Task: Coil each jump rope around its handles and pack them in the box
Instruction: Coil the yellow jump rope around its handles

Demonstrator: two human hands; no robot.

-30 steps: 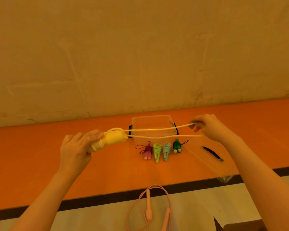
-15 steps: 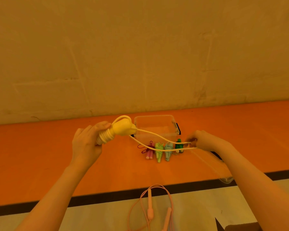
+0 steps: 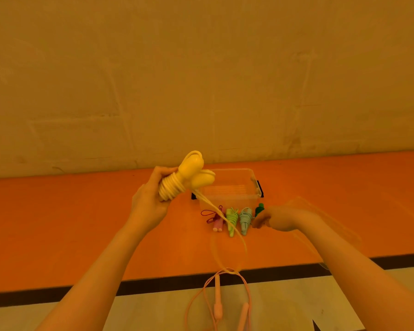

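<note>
- Yellow jump rope (image 3: 187,180): its two handles are bundled together and tilted up to the right, with cord coiled round their lower part, held in the air just left of the clear box (image 3: 230,192).
- Left hand (image 3: 148,204) grips the coiled end of the yellow bundle, fingers curled round the coils.
- A loose length of yellow cord (image 3: 227,223) runs down from the bundle, passes in front of the box and sweeps in a blurred loop toward the near edge of the bench (image 3: 58,223).
- Right hand (image 3: 280,218) is just right of the box's front, low over the bench, fingers curled in as if pinching; the cord there is motion-blurred, so I cannot tell for sure that it holds it.
- The box stands open on the orange bench, near the wall (image 3: 201,80); a black clasp shows on its right side.
- Four small coiled ropes lie in a row just in front of the box: a pink one (image 3: 217,224) with a dark red cord, a light green one (image 3: 231,219), a pale blue one (image 3: 245,219) and a dark green one (image 3: 259,209) partly hidden by the right hand.
- An uncoiled pink rope (image 3: 218,304) lies on the pale floor (image 3: 296,304), nearer the person than the box, its two handles side by side.
</note>
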